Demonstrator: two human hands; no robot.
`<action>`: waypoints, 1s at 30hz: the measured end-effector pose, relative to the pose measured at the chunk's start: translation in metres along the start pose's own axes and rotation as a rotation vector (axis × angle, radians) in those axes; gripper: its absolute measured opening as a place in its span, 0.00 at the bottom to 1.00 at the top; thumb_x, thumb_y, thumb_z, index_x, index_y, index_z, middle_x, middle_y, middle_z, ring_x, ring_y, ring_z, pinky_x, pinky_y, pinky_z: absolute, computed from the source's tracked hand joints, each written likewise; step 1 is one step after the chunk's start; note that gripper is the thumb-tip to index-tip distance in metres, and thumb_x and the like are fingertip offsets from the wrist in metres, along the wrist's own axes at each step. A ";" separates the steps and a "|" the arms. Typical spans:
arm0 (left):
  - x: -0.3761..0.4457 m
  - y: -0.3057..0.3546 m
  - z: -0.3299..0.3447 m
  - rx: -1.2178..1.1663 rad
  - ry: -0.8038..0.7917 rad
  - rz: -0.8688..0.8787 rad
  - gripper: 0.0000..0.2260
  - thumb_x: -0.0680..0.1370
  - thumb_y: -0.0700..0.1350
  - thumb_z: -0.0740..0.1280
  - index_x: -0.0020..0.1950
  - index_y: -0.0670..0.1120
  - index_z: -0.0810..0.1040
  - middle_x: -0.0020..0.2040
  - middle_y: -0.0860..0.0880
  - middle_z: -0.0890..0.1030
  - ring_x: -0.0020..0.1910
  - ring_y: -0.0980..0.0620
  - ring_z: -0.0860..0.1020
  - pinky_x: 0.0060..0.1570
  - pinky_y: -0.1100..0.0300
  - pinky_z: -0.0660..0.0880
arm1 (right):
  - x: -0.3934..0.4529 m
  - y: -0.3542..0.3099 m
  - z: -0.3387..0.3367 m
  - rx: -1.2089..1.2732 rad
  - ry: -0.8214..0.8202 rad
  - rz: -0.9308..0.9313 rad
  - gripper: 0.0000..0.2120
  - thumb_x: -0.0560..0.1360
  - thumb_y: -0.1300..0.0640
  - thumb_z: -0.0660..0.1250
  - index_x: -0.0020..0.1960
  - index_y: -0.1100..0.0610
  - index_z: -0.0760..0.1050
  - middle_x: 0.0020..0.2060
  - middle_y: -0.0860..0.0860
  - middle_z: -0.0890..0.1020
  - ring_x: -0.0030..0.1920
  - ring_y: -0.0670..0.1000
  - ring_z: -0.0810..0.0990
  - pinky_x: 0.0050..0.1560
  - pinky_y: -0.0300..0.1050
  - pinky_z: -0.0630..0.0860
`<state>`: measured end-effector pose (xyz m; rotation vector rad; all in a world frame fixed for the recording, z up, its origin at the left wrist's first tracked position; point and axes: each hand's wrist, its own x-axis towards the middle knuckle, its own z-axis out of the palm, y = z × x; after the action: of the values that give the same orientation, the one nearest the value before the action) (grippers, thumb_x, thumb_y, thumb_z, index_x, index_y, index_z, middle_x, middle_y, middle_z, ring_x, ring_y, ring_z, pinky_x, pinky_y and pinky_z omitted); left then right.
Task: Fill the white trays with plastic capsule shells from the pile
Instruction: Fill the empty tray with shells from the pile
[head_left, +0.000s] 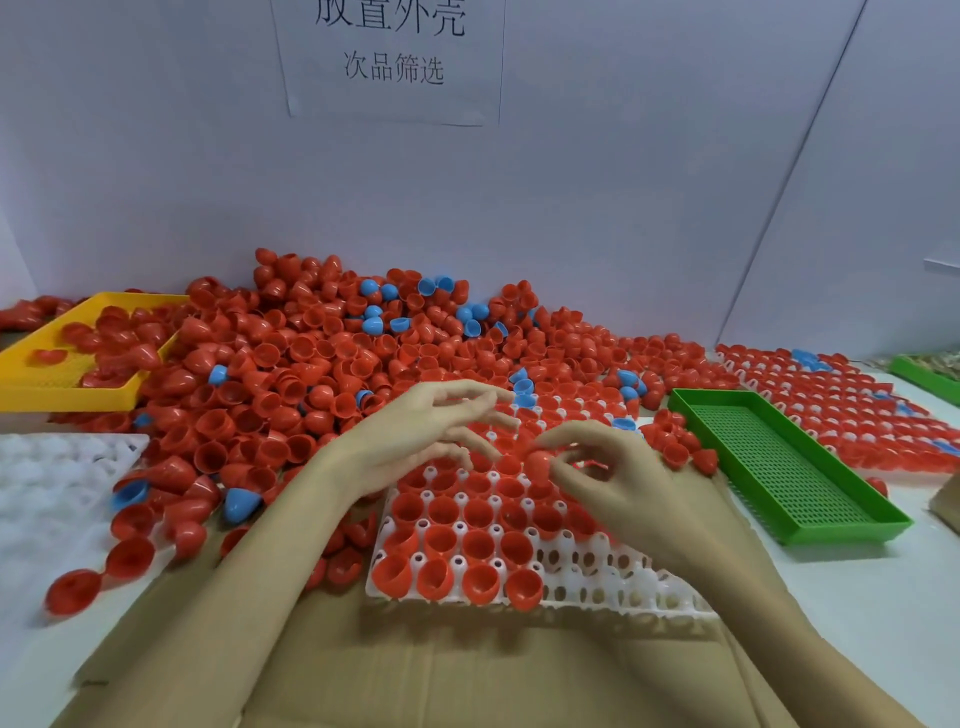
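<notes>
Yellow tray (31, 387): far left, holding red shells.
Pile (322, 364): red and blue capsule shells, behind your hands.
Your left hand (415, 436): fingers spread loose, holding nothing, above the tray.
White tray (597, 577): near-left cups filled, right cups bare.
Your right hand (618, 483): pinching a red shell (537, 464) over the tray.
Green tray (779, 462): right.

paper sign (393, 57) on back wall | line 1: 放置外壳, top cropped | line 2: 次品筛选
</notes>
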<state>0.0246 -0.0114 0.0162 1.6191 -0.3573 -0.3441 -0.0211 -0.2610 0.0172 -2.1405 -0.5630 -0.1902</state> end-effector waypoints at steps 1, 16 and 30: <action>0.001 -0.002 -0.002 -0.004 0.040 0.004 0.14 0.85 0.53 0.65 0.66 0.49 0.83 0.62 0.46 0.85 0.54 0.43 0.85 0.47 0.57 0.81 | -0.006 -0.001 -0.008 0.043 -0.044 0.000 0.08 0.80 0.63 0.72 0.54 0.53 0.86 0.47 0.45 0.87 0.46 0.47 0.85 0.48 0.40 0.82; -0.003 -0.014 -0.042 -0.051 0.611 0.012 0.14 0.86 0.48 0.64 0.53 0.43 0.86 0.45 0.47 0.87 0.34 0.54 0.80 0.32 0.63 0.74 | -0.038 0.003 -0.014 -0.267 -0.357 -0.044 0.07 0.76 0.51 0.79 0.52 0.41 0.85 0.43 0.39 0.82 0.42 0.44 0.80 0.40 0.30 0.73; 0.008 -0.028 -0.037 0.283 0.565 0.128 0.12 0.85 0.51 0.65 0.51 0.49 0.86 0.44 0.48 0.86 0.37 0.53 0.82 0.34 0.64 0.76 | 0.046 0.037 -0.054 0.056 -0.218 0.037 0.13 0.84 0.46 0.67 0.50 0.50 0.87 0.30 0.47 0.79 0.28 0.46 0.71 0.31 0.37 0.69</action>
<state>0.0487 0.0208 -0.0088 1.8775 -0.0752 0.2752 0.0406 -0.3082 0.0377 -2.1286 -0.6453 0.0806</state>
